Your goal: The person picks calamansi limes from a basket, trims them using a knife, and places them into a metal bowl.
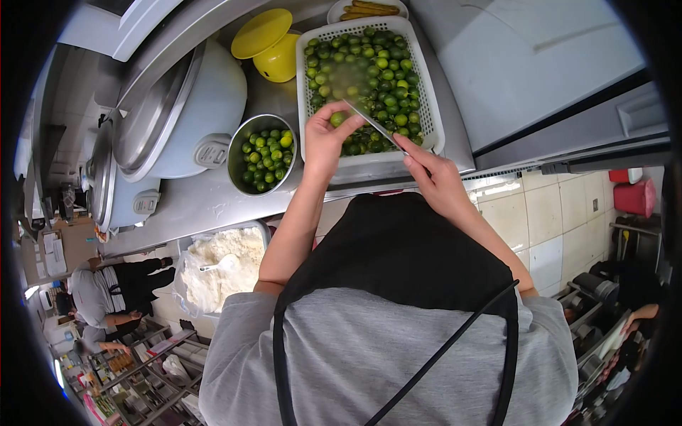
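- Left hand (323, 142), centre: fingers pinching one green fruit (339, 119), your work piece, over the basket.
- Right hand (433, 174), right of centre: closed on knife (379, 126), blade pointing upper left, tip close to the left fingertips. Can't tell if the edge touches the fruit.
- White basket (432, 99), upper centre, under both hands: looks well filled with loose fruits, so most of the batch seems left here.
- Metal pot (293, 172), left of the basket: smaller batch inside, likely the done part, so probably early on. Cut or trimmed, can't tell at this size.
- In the way: your left hand and the knife cover part of the basket; a blurred patch hides some fruits above them.
- Yellow container (277, 60), upper left of the basket; plate (342, 8) with brown sticks at top edge.
- Big cooker (220, 92), upper left, near the pot, limits room that side.
- Tub (186, 284) of white grainy stuff with scoop (226, 263), lower left, below the counter (199, 206) edge.
- Co-worker (92, 295), lower left, well apart from you.
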`<action>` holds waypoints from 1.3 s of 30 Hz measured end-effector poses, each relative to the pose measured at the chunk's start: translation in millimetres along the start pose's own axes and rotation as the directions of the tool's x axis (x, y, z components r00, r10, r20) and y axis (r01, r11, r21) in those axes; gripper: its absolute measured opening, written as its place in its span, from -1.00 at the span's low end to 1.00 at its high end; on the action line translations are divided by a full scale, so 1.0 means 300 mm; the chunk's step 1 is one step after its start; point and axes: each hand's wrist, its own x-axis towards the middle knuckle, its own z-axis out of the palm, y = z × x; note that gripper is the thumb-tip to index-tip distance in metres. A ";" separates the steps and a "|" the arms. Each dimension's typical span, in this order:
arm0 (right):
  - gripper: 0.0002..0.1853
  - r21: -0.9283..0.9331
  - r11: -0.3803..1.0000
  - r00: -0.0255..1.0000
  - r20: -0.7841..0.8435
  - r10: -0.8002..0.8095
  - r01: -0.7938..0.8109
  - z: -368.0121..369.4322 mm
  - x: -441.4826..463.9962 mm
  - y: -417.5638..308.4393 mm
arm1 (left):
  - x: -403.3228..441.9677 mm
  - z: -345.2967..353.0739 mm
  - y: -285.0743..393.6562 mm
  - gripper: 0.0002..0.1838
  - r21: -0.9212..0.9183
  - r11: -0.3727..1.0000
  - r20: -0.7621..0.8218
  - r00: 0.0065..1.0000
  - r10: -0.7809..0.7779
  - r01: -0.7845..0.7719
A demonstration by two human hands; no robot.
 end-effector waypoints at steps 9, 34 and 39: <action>-0.64 -0.001 1.000 0.999 0.036 0.024 -0.024 0.002 0.038 -0.018 | -0.020 -0.011 -0.006 -0.84 -0.365 0.908 0.190 0.971 -0.146 0.208; -0.64 -0.063 0.989 0.990 -0.050 0.134 -0.137 -0.100 0.030 -0.012 | 0.152 0.034 -0.142 -0.68 0.918 0.370 0.288 0.879 -0.380 -0.141; -0.64 0.076 0.959 0.961 -0.037 0.275 -0.271 -0.105 0.002 -0.029 | 0.076 -0.041 0.000 -0.67 -0.076 0.956 0.304 0.919 -0.250 0.285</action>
